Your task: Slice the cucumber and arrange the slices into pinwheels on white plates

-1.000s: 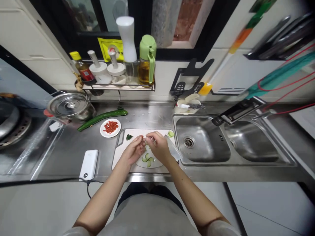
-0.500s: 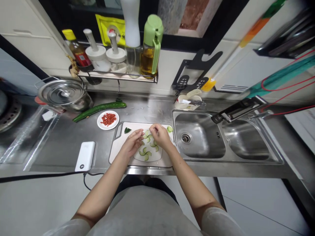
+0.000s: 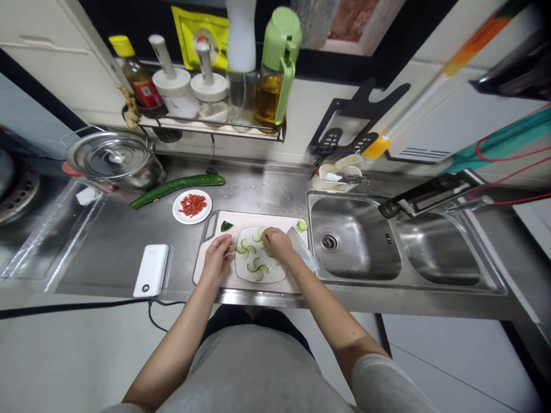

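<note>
Cucumber slices (image 3: 259, 275) lie on a plate (image 3: 272, 276) on the cutting board (image 3: 284, 222); the sink (image 3: 365, 244) is right, the whole cucumber (image 3: 178, 185) behind and left.

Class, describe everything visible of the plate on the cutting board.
The plate is white, glossy, squarish with rounded corners and a thin dark edge. It lies flat on the cutting board, holding curved, green-edged cucumber slices in pinwheel clusters. The right hand hides part of its far right side; contact is unclear.

Right hand (image 3: 278, 244) over plate (image 3: 276, 274), grip unclear, cucumber slices (image 3: 259, 275)
</note>
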A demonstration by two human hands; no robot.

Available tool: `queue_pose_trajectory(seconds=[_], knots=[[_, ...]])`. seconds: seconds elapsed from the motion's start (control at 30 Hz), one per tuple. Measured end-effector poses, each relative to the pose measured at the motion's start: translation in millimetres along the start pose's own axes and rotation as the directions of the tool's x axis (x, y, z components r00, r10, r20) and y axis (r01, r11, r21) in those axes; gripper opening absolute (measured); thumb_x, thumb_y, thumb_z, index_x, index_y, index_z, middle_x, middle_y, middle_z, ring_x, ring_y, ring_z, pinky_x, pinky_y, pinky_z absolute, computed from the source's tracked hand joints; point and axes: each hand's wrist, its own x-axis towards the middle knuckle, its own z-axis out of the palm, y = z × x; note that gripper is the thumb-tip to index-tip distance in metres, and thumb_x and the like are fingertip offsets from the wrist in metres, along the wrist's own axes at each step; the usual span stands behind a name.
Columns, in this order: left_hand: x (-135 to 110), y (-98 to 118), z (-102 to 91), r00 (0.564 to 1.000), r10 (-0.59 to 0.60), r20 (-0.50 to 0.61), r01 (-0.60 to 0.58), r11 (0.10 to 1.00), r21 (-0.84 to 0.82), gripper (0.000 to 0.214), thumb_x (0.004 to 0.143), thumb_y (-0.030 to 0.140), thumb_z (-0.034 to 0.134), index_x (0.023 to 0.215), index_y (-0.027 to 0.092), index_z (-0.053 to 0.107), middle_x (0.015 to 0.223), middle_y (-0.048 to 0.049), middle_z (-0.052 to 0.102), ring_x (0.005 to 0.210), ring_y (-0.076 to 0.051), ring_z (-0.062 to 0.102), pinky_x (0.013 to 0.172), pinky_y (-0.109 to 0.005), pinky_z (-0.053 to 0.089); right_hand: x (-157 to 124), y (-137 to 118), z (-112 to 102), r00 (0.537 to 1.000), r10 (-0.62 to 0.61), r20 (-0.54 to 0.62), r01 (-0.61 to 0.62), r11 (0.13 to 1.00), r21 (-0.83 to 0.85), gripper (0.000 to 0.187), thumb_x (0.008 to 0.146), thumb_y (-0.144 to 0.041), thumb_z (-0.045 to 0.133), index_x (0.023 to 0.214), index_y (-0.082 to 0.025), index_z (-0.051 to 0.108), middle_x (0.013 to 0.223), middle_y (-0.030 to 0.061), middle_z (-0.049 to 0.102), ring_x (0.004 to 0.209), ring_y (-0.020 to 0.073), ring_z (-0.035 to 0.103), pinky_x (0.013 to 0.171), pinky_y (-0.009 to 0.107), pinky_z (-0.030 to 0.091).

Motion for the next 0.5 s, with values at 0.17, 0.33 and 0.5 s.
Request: queue_pose_trajectory(seconds=[0.17, 0.33, 0.5], knots=[[3.7, -1.4, -8.1, 1.0, 0.014, -0.017, -0.014, 1.0, 0.019, 0.045, 0.054, 0.035, 0.083, 0.091, 0.017, 0.064, 0.077, 0.0005, 0.06, 0.058, -0.004, 0.051, 0.047, -0.015, 0.035, 2.1, -1.1, 2.9, 1.0, 0.003, 0.015, -0.003, 1.0, -0.004, 0.023, 0.095, -0.025, 0.038, 0.095, -0.019, 0.06, 0.098, 0.0075, 0.063, 0.089, 0.0187, 0.052, 0.068, 0.027, 0.033], [6.8, -3.1, -13.0, 1.0, 0.016, -0.021, -0.016, 1.0, 0.02, 0.045, 0.054, 0.035, 0.083, 0.091, 0.017, 0.064, 0.077, 0.0004, 0.059, 0.058, -0.004, 0.051, 0.047, -0.015, 0.036, 0.8, -2.3, 1.0, 1.0, 0.011, 0.013, -0.011, 1.0, 0.019, 0.019, 0.092, -0.023, 0.041, 0.093, -0.019, 0.06, 0.095, 0.0064, 0.063, 0.087, 0.0182, 0.052, 0.066, 0.026, 0.032], [10.4, -1.9, -16.5, 0.999, 0.01, -0.036, -0.009, 1.0, 0.027, 0.045, 0.054, 0.035, 0.083, 0.092, 0.018, 0.064, 0.078, 0.0008, 0.06, 0.058, -0.004, 0.052, 0.046, -0.014, 0.036, -3.2, 5.5, -6.6, 0.998, 0.039, -0.049, -0.032, 0.992, 0.125, 0.016, 0.091, -0.024, 0.043, 0.094, -0.02, 0.059, 0.098, 0.0039, 0.063, 0.086, 0.0161, 0.052, 0.066, 0.024, 0.032]])
